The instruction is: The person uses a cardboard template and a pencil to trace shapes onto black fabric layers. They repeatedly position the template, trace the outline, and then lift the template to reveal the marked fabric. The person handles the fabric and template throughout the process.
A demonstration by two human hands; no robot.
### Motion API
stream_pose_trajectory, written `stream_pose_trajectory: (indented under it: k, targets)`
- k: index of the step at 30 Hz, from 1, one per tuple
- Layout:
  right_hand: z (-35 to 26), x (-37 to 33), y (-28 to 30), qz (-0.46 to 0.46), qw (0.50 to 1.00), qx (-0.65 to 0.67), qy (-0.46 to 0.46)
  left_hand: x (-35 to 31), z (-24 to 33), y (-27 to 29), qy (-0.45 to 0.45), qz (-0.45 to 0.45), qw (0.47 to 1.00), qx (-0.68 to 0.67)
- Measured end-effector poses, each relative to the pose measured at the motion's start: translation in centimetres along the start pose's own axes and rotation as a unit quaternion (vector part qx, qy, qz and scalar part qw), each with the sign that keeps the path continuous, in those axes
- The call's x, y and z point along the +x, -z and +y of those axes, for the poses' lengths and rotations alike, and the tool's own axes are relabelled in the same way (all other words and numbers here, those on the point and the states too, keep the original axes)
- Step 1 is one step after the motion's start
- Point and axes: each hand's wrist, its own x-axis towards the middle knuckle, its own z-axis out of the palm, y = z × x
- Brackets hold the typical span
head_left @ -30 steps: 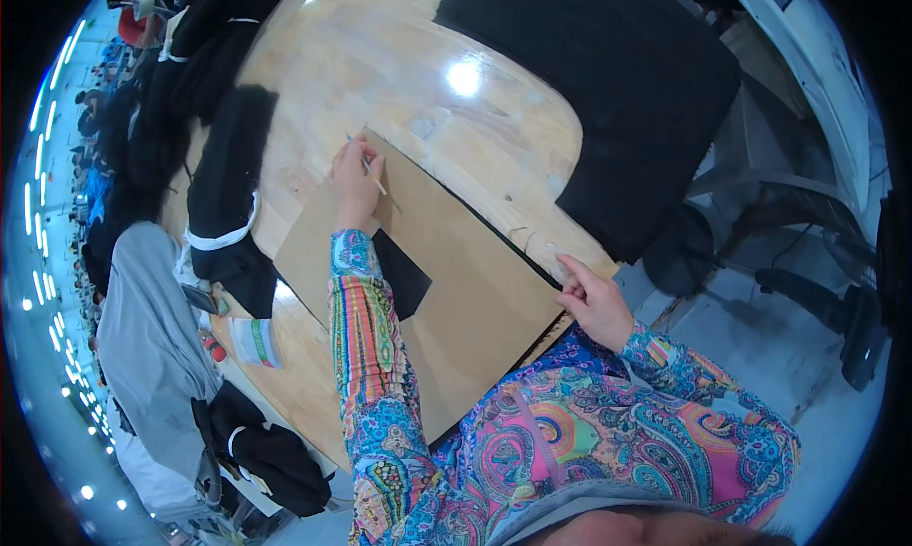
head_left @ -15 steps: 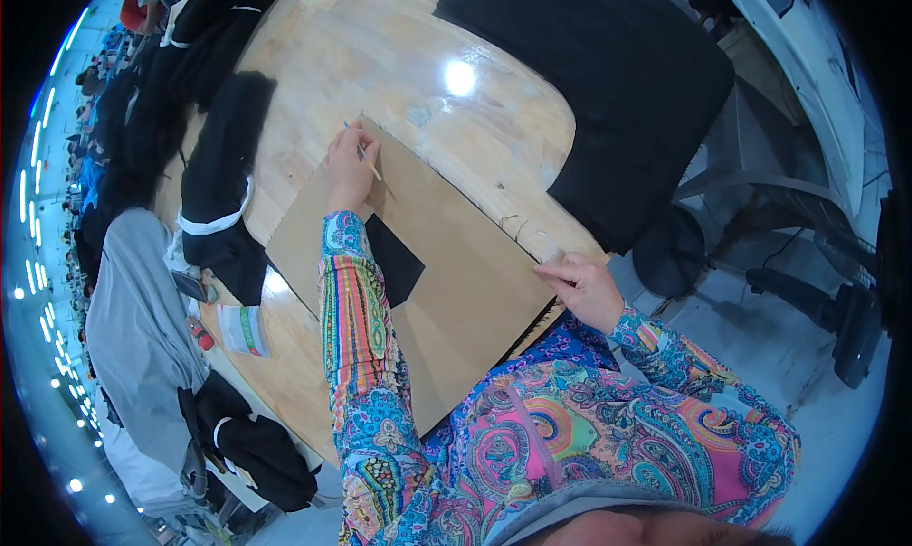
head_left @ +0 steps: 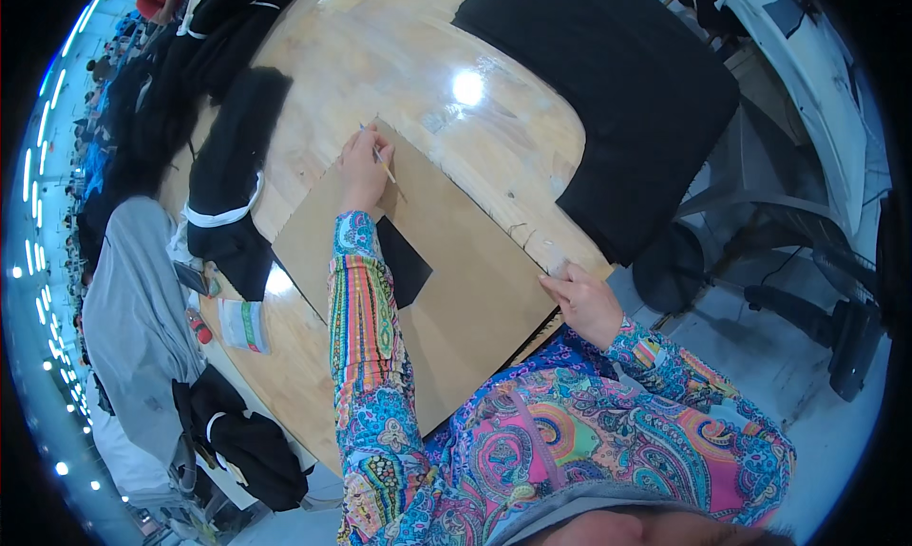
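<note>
A large tan cardboard sheet [head_left: 484,299] lies across the near part of the table. Black material shows along some of its edges, and a black four-sided patch [head_left: 404,264] shows in it beside my left forearm; whether that is an opening or a piece on top, I cannot tell. At the sheet's far corner my left hand [head_left: 364,176] is closed around a slim pale pen-like stick [head_left: 390,174]. My right hand [head_left: 591,309] pinches at the right corner, its thumb and fingertips together; what lies between them is too small to make out.
Black cut fabric [head_left: 636,100] covers the table's far right. Black bundles with white bands [head_left: 228,176] lie at the left, near a small clear packet [head_left: 243,326] and a red-capped item [head_left: 199,328]. Grey cloth [head_left: 142,318] hangs beyond the left edge; a chair [head_left: 826,309] stands right.
The whole view has shifted slightly, moving table and hands a little rightward in the picture. Both hands keep their places at the sheet's corners, the left still holding the stick.
</note>
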Motion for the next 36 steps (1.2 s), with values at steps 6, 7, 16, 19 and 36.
stream_pose_trajectory:
  k: [6,7,16,19,36]
  targets:
    - [0.4,0.1,0.5,0.000,1.000,0.002,0.031,0.1,0.2,-0.3,0.001,0.001,1.000,0.000]
    - [0.4,0.2,0.5,-0.001,0.999,0.008,0.034,0.0,0.1,-0.1,-0.001,0.003,1.000,0.001]
    - [0.7,0.1,0.5,-0.008,0.999,0.007,0.037,-0.3,-0.1,-0.1,0.009,0.006,1.000,0.001]
    - [0.1,0.0,0.4,-0.012,0.999,-0.038,0.027,-0.3,0.1,0.0,0.009,0.006,1.000,0.010]
    - [-8.1,15.3,-5.5,-0.098,0.849,-0.376,0.358,-0.5,-0.4,-0.4,-0.012,0.052,0.998,0.033]
